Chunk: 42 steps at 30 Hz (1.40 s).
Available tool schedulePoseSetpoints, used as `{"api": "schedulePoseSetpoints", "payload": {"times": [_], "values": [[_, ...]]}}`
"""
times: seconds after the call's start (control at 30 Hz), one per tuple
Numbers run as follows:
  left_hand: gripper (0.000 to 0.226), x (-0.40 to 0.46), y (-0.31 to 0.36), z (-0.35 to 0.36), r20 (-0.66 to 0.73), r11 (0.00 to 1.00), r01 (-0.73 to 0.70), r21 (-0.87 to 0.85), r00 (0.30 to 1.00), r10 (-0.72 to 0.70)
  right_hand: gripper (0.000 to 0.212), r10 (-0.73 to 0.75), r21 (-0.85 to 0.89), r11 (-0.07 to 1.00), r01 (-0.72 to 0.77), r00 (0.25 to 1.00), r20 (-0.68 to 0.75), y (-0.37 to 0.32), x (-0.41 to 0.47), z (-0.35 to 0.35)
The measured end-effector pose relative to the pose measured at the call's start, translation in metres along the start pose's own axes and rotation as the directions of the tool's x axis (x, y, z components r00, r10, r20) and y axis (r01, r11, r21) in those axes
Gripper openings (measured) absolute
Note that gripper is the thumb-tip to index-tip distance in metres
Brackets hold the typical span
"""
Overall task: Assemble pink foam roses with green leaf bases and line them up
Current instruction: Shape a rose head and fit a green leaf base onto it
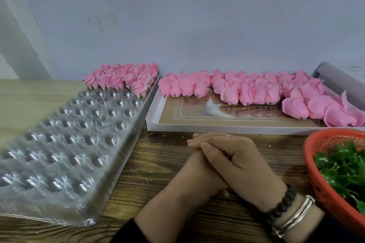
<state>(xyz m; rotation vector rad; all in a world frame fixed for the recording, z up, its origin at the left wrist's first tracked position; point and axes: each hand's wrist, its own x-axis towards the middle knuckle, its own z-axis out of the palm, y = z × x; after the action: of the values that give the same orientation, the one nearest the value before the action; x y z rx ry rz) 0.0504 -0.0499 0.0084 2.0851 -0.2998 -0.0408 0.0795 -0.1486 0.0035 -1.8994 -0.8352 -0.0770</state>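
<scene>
- Pale blue-grey wall [197,16] closes off the scene, meeting a wooden bench [158,163] whose near part is dark and grained and whose far left part is lighter.
- On the left of the bench lies a long clear plastic blister tray [65,144], running from the near edge up towards the wall, most of its round cups bare and shiny.
- At the tray's far end stand the finished roses [124,79], pink heads packed in short rows with green leaf bases showing under the front ones.
- Just beside the tray, against the wall, sits a shallow white cardboard box [217,128] with a brown printed floor.
- Along its back and right side lie the unfinished pink rose heads [246,90], short stubs poking out beneath them.
- At the right edge stands a red plastic basket [316,163], partly cut off by the frame, filled with green leaf bases [343,165].
- Both hands rest on the bench in front of the box, between tray and basket.
- Right hand [243,162] lies on top, fingers curled over the left hand [203,165]; a thin ring shows on one finger.
- Neither grip holds a rose or leaf: the right clasps the left, whose fingers reach out straight beneath.
- Dark bead bracelet [282,203] and silver bangle [296,215] circle the right wrist.
</scene>
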Motion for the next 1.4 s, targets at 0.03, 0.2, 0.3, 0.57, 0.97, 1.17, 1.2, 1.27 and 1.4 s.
{"api": "schedulePoseSetpoints", "payload": {"times": [0.03, 0.2, 0.3, 0.57, 0.97, 1.17, 1.2, 1.27, 1.4], "values": [[0.04, -0.002, 0.001, -0.003, 0.056, 0.996, 0.069, -0.059, 0.996, -0.066, 0.033, 0.006, 0.006, 1.0, -0.006, 0.999, 0.052, -0.001, 0.0, -0.001], [0.028, -0.006, 0.002, -0.009, 0.067, 0.993, 0.102, -0.061, 0.993, -0.098, 0.038, -0.025, -0.021, 0.999, 0.027, 0.994, 0.105, -0.003, -0.002, -0.005], [0.028, -0.004, -0.001, -0.011, -0.122, 0.985, 0.033, -0.172, 0.991, -0.054, 0.044, -0.039, -0.016, 0.999, 0.039, 0.999, -0.027, -0.002, -0.004, -0.005], [0.018, -0.003, -0.007, 0.009, -0.362, 0.996, -0.063, -0.059, 0.931, 0.037, 0.04, 0.024, -0.023, 0.999, -0.03, 0.972, -0.235, -0.009, -0.002, 0.011], [0.029, -0.008, -0.002, -0.007, -0.032, 0.972, 0.101, -0.215, 0.993, -0.11, 0.039, 0.041, -0.042, 0.998, -0.036, 0.99, 0.135, -0.004, -0.001, -0.006], [0.026, -0.007, -0.005, -0.009, -0.232, 0.962, -0.138, -0.236, 0.969, 0.082, 0.067, 0.079, -0.005, 0.997, -0.079, 0.988, 0.131, -0.003, -0.001, -0.012], [0.021, -0.006, -0.007, -0.009, -0.247, 0.961, -0.162, -0.225, 0.963, 0.104, 0.07, 0.086, 0.011, 0.996, -0.088, 0.989, 0.124, -0.003, -0.001, -0.013], [0.012, -0.005, -0.008, -0.008, -0.277, 0.957, -0.179, -0.227, 0.954, 0.112, 0.065, 0.068, 0.068, 0.995, -0.071, 0.996, 0.05, -0.006, -0.002, -0.011], [0.023, 0.001, -0.009, 0.004, -0.34, 0.981, -0.175, -0.078, 0.93, 0.139, 0.039, -0.024, 0.083, 0.996, 0.042, 0.977, -0.213, -0.015, -0.002, 0.004]]}}
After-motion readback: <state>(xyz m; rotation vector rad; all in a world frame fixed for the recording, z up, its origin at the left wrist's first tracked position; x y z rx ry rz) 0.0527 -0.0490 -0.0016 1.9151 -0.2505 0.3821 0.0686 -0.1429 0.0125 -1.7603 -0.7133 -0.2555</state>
